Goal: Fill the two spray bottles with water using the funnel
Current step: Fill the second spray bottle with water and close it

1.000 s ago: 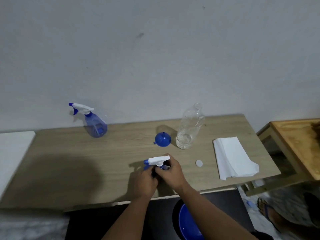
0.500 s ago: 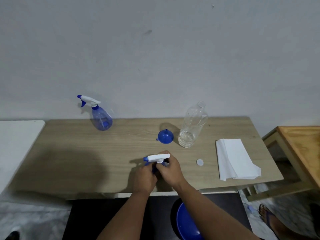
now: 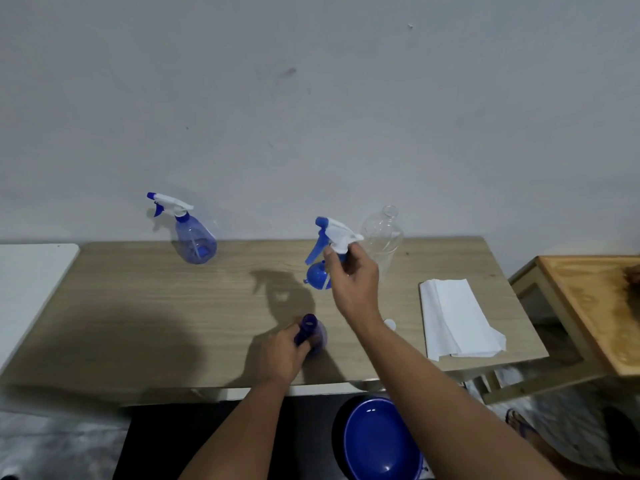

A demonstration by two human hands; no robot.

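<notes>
Wooden table (image 3: 138,306), left hand (image 3: 282,355) gripping open spray bottle (image 3: 311,336), right hand (image 3: 353,282) holding sprayer head (image 3: 334,233) aloft

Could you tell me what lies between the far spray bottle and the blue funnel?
Bare wooden tabletop, shown in the head view, between spray bottle and funnel.

On the worktop (image 3: 138,306), one spray bottle (image 3: 195,237) stands back left and an open bottle (image 3: 311,336) near the front edge. The funnel (image 3: 318,277) sits mid-back, the water bottle (image 3: 382,237) right of it, and folded tissue (image 3: 457,317) further right. A basin (image 3: 377,441) lies below the front edge.
</notes>
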